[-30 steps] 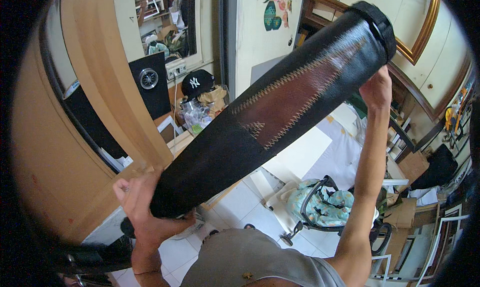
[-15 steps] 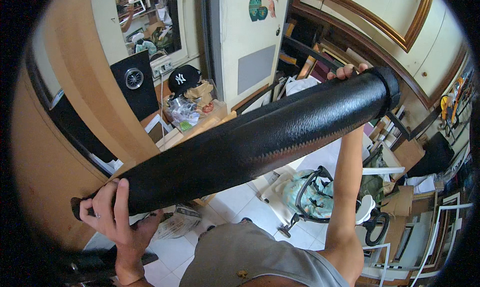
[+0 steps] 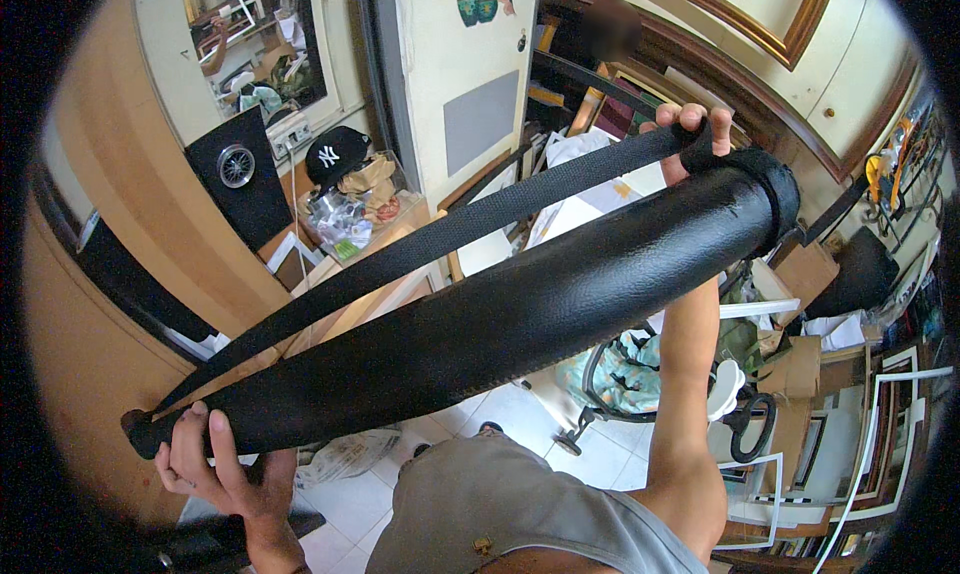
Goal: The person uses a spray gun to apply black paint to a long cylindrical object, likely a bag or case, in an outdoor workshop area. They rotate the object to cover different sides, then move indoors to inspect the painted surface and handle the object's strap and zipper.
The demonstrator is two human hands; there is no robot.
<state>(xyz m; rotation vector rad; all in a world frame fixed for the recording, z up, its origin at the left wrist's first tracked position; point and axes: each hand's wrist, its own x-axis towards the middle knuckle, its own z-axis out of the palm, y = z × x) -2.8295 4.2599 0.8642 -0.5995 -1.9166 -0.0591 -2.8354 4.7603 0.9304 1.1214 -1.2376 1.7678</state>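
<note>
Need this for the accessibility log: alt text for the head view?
A person holds a long black tube case level across the view, left hand at its narrow end, right hand gripping its black strap near the capped end. Below lies a cluttered room with a white tiled floor.

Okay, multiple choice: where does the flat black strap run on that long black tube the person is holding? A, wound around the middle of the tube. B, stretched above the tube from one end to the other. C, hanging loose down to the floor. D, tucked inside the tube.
B: the strap runs taut above the tube, from the left hand at the low end to the right hand at the capped end.
</note>
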